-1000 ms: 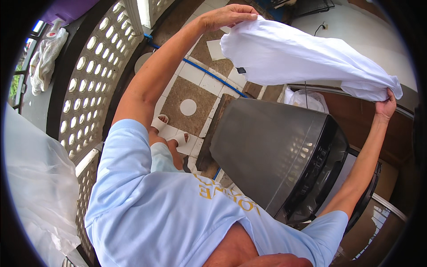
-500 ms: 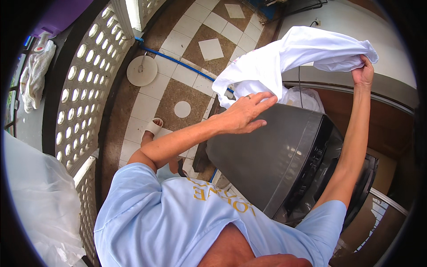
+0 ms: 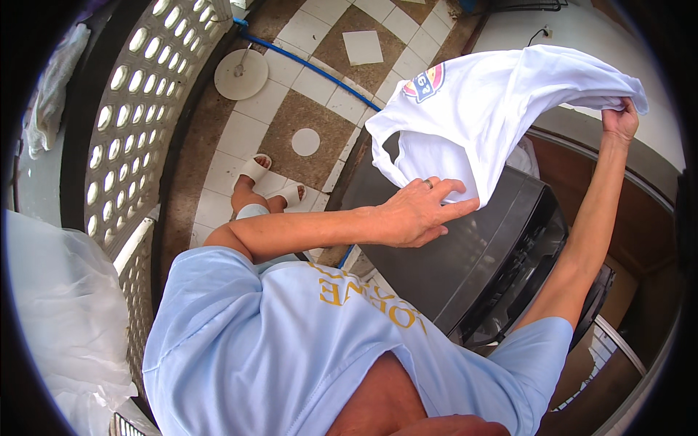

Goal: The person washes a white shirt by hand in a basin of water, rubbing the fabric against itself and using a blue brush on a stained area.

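A white shirt (image 3: pixel 502 102) with a colourful printed badge hangs stretched out in front of me, above a dark grey boxy appliance (image 3: pixel 436 269). My right hand (image 3: pixel 620 122) grips its far right end, fingers closed around the bunched cloth. At the shirt's near lower edge, beside a wide opening in the cloth, is my left hand (image 3: pixel 418 214), wearing a ring. Its fingers are stretched out and apart, the fingertips against the hem without closing on it.
Controls line the appliance's right edge. A blue hose (image 3: pixel 320 73) crosses the tiled floor (image 3: pixel 298 33) near a round white lid-like disc (image 3: pixel 241 74). On the left stand a pierced block wall (image 3: pixel 138 109) and translucent plastic sheeting (image 3: pixel 65 320). My sandalled feet show on the tiles.
The shirt has spread wider and swung so its printed badge shows. Both hands have shifted to the right, the left one also slightly nearer me. The view has turned a little.
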The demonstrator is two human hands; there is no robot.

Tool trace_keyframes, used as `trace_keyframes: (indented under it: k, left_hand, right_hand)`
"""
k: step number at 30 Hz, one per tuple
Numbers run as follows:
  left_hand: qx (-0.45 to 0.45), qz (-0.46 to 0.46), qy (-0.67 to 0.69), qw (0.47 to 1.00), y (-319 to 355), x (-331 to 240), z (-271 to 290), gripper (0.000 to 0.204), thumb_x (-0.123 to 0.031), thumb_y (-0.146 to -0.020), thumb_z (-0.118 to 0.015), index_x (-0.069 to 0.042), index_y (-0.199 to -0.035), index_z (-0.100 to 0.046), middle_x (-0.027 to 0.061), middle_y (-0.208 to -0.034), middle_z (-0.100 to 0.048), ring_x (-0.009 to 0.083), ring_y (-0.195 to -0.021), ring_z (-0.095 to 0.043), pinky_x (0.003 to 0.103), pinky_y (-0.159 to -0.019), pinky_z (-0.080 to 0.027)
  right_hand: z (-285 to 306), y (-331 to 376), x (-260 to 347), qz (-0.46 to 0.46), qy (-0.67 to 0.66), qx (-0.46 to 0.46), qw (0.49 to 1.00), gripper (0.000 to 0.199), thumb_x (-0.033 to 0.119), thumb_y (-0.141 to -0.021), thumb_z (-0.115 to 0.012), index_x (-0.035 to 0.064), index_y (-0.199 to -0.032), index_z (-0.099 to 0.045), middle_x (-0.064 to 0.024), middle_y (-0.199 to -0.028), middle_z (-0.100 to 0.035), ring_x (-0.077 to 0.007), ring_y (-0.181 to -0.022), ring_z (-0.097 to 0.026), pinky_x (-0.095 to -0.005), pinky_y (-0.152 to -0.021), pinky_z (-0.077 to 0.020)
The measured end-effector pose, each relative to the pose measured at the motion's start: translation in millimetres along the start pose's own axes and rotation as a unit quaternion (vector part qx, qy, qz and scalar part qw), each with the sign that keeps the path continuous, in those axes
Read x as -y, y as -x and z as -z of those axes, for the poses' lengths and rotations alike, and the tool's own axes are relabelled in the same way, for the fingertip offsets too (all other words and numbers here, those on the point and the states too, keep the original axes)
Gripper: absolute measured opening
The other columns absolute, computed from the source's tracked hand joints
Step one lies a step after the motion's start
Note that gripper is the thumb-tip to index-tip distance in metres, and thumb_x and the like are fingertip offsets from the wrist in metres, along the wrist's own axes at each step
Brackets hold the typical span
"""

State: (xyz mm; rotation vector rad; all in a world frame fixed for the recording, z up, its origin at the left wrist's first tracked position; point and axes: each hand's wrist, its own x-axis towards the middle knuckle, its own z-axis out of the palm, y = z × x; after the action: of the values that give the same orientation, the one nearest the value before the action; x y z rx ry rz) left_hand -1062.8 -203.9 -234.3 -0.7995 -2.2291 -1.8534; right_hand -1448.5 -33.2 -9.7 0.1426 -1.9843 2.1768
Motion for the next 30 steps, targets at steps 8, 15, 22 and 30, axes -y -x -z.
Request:
trace_keyframes:
  k: [8, 15, 22, 30]
  left_hand:
    - [-0.056, -0.039, 0.186, 0.980, -16, -7, 61, 0.073, 0.000, -0.084, -0.060, -0.008, -0.147, -0.024, 0.0182, -0.118, -0.054, 0.0261, -0.096, -0.058, 0.036, -0.080, -0.047]
    - [-0.092, 0.017, 0.349, 0.932, -70, 11, 181, 0.087, -0.001, -0.083, -0.062, -0.005, -0.149, -0.005, 0.0119, -0.148, -0.025, 0.0211, -0.133, -0.033, 0.034, -0.109, -0.029]
    - [-0.121, 0.130, 0.271, 0.946, -80, -21, 213, 0.095, 0.008, -0.073, -0.059, -0.003, -0.149, -0.004, 0.0151, -0.149, -0.024, 0.0243, -0.135, -0.031, 0.036, -0.111, -0.029]
    - [-0.073, 0.123, 0.296, 0.944, -120, -74, 211, 0.080, 0.003, -0.076, -0.058, -0.006, -0.146, -0.020, 0.0180, -0.133, -0.046, 0.0303, -0.122, -0.049, 0.040, -0.103, -0.043]
  right_hand:
    - [45, -4, 0, -0.012, -0.012, -0.030, 0.999, 0.036, -0.006, -0.084, -0.046, -0.0051, -0.119, -0.052, -0.0170, -0.122, -0.056, -0.0316, -0.115, -0.052, -0.0453, -0.105, -0.0398]
    - [59, 36, -55, -0.072, 0.060, 0.009, 0.996, 0.032, 0.001, -0.086, -0.057, -0.0002, -0.118, -0.055, -0.0096, -0.114, -0.060, -0.0218, -0.106, -0.057, -0.0369, -0.097, -0.0446]
    - [92, 58, -109, -0.149, 0.356, 0.117, 0.915, 0.049, 0.028, -0.086, -0.063, 0.0085, -0.129, -0.051, -0.0036, -0.111, -0.060, -0.0162, -0.098, -0.058, -0.0334, -0.085, -0.0473]
    - [55, 71, -77, -0.026, 0.368, 0.039, 0.929, 0.036, 0.005, -0.077, -0.058, 0.0037, -0.113, -0.061, -0.0089, -0.091, -0.064, -0.0181, -0.069, -0.063, -0.0327, -0.046, -0.0499]
